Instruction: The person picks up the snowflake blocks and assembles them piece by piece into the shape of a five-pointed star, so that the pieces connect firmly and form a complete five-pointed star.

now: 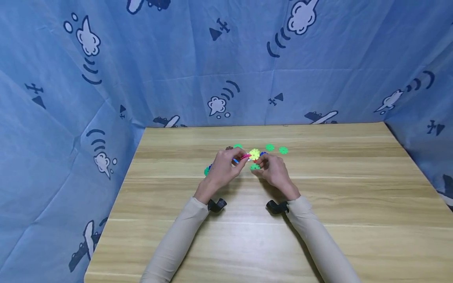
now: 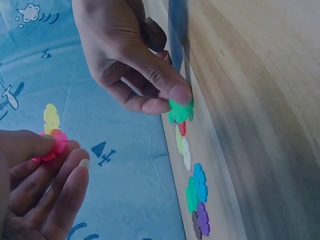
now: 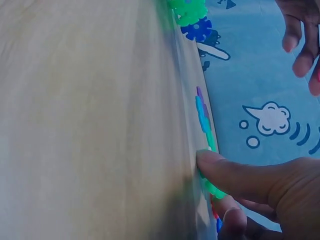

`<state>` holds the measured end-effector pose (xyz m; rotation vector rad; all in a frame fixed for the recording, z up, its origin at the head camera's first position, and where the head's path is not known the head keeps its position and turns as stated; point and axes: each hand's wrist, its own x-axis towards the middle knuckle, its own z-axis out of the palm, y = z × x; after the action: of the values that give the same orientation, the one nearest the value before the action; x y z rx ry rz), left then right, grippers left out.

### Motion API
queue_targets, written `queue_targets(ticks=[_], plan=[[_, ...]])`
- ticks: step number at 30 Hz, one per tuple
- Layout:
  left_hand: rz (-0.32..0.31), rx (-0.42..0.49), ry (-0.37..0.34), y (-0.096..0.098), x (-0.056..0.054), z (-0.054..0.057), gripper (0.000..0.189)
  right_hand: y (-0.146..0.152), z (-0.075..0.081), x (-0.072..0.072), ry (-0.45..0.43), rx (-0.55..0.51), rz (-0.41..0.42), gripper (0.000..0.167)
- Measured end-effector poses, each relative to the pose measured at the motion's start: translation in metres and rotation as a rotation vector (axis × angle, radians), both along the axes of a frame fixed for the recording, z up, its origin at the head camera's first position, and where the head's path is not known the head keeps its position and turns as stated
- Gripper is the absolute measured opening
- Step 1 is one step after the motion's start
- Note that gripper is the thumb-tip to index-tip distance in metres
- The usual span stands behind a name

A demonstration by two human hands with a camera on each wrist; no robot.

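Note:
My left hand [image 1: 223, 167] pinches a pink flower-shaped disc [image 2: 54, 144] between thumb and fingers, raised above the table. A yellow flower-shaped disc [image 1: 254, 154] is joined to the pink one and stands up from it. To the right, my right hand [image 1: 275, 171] is low, with thumb and fingertips parted right at a green flower-shaped disc [image 1: 255, 167]. In the right wrist view, the right thumb [image 3: 212, 160] covers part of that green disc [image 3: 214, 189]. Red and blue pieces show beside the right fingers, partly hidden.
Two green discs [image 1: 270, 147] lie behind the right hand. A brown disc [image 1: 229, 148] and another green one [image 1: 238, 146] are behind the left. Green and blue discs [image 3: 197, 30] sit at the left. The wooden table [image 1: 318, 243] meets a blue patterned curtain [image 1: 170, 59].

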<state>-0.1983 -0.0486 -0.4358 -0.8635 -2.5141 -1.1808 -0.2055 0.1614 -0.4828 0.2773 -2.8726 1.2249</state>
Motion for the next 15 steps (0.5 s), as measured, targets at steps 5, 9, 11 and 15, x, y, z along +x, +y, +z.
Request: queue_targets(ticks=[5,9,11,15], plan=[[0.001,-0.014,0.005,0.000,0.000,-0.001,0.008,0.004,0.001,0.000,-0.021,-0.042,0.020,0.025],[0.002,-0.010,0.009,0.001,0.000,-0.001,0.009,0.012,0.001,-0.001,-0.050,-0.070,0.025,0.019],[0.001,-0.001,0.000,0.001,0.000,-0.001,0.008,0.016,0.003,-0.002,-0.068,-0.082,0.020,0.019],[-0.006,0.008,-0.034,0.003,0.000,-0.001,0.008,0.023,0.010,-0.003,-0.074,-0.104,0.014,0.022]])
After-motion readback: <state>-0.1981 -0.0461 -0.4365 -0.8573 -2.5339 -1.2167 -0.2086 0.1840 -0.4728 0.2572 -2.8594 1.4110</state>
